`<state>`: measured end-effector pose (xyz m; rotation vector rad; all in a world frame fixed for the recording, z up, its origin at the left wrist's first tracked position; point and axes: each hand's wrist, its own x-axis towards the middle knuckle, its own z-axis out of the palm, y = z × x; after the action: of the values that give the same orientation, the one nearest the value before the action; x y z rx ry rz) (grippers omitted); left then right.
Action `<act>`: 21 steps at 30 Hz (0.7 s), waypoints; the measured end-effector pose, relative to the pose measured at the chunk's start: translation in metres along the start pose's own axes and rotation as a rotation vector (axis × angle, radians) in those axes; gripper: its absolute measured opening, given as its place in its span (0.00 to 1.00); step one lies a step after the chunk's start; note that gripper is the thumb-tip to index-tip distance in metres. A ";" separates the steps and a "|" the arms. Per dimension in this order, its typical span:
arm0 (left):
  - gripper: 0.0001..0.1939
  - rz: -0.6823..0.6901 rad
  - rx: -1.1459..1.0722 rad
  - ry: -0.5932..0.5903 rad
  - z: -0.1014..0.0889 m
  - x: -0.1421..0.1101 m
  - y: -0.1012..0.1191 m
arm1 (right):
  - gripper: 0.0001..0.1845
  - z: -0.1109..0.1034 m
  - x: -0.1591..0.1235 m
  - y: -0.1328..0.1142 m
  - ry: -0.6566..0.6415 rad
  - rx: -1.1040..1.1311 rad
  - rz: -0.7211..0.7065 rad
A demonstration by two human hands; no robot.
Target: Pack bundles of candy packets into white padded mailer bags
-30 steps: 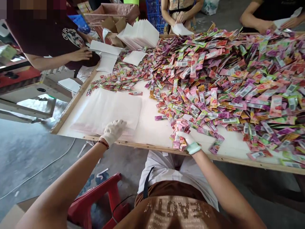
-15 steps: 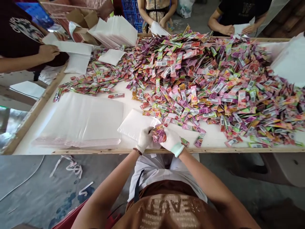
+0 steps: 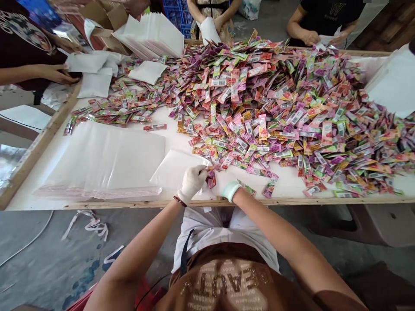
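Note:
My left hand (image 3: 192, 182), in a white glove, pinches the mouth of a white bag (image 3: 177, 169) lying near the table's front edge. Close beside it, my gloved right hand (image 3: 227, 183) holds a bunch of colourful sachets (image 3: 211, 177) at the bag's opening. Its fingers are closed and partly hidden by the bag. A huge pile of sachets (image 3: 279, 99) in pink, purple and green covers the table beyond my hands.
A flat stack of white bags (image 3: 103, 160) lies to the left on the white table (image 3: 292, 190). More bag stacks (image 3: 152, 36) sit at the far left and right (image 3: 394, 82). Other people's hands (image 3: 60, 73) work at the left edge and far side.
My left hand left the flat stack with one bag and met my right hand. The right hand carried its bunch of sachets left, and the bunch now sits deeper in the bag's mouth.

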<state>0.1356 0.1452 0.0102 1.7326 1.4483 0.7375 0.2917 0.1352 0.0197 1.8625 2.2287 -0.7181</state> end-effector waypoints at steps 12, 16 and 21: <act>0.21 0.121 0.621 0.006 0.024 -0.019 0.006 | 0.23 -0.019 0.014 -0.003 -0.181 -0.027 -0.135; 0.20 0.077 0.668 -0.041 0.025 -0.017 -0.002 | 0.36 -0.016 0.004 0.011 -0.118 0.132 -0.163; 0.16 0.063 0.474 -0.032 0.024 -0.013 0.009 | 0.33 0.002 -0.003 0.005 -0.022 0.120 -0.118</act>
<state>0.1578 0.1271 0.0052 2.1393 1.6449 0.4130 0.2967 0.1322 0.0174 1.7765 2.3463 -0.9067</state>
